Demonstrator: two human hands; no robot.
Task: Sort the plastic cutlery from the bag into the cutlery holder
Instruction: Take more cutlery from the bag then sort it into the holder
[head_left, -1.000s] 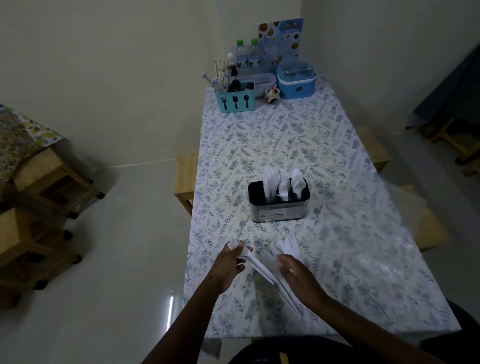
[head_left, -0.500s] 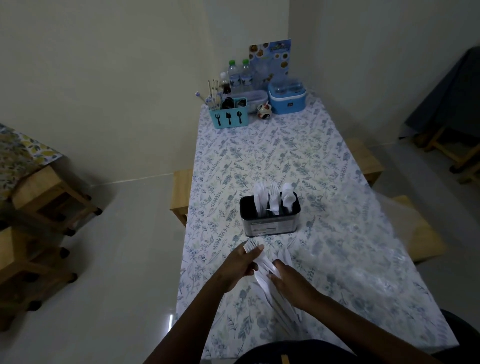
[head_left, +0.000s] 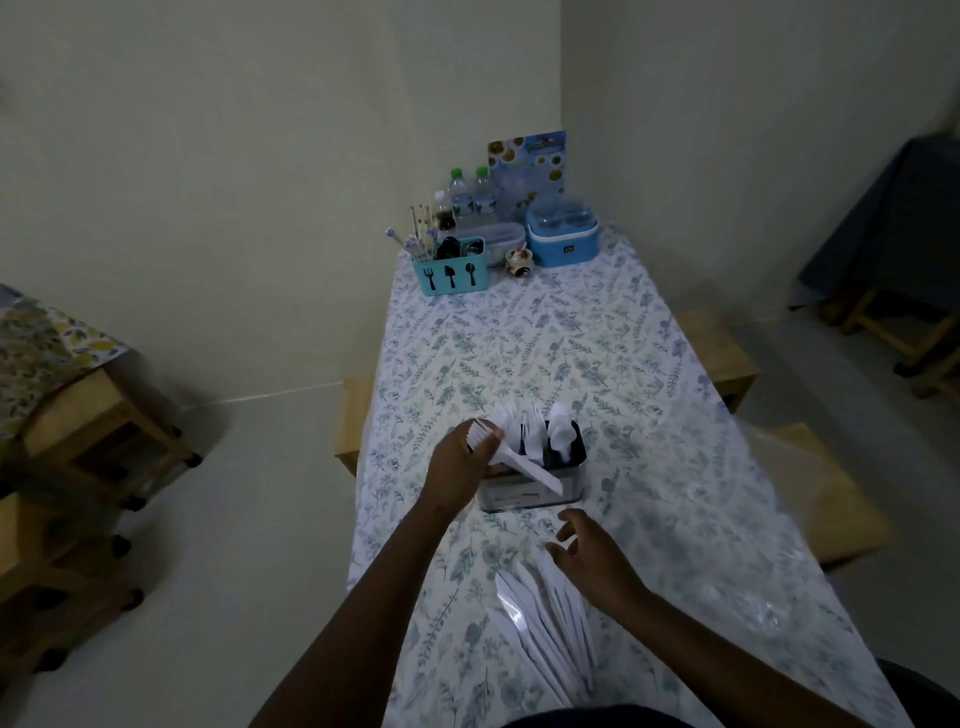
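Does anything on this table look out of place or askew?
White plastic cutlery lies fanned loose on the table, and the left hand holds a bundle slanted across the cutlery holder. Nothing looks spilled or broken.

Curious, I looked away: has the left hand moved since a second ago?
Yes. The left hand, gripping white cutlery, went forward from the pile to the left end of the cutlery holder.

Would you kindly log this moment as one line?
left hand grips cutlery bundle at cutlery holder | right hand hovers above cutlery pile
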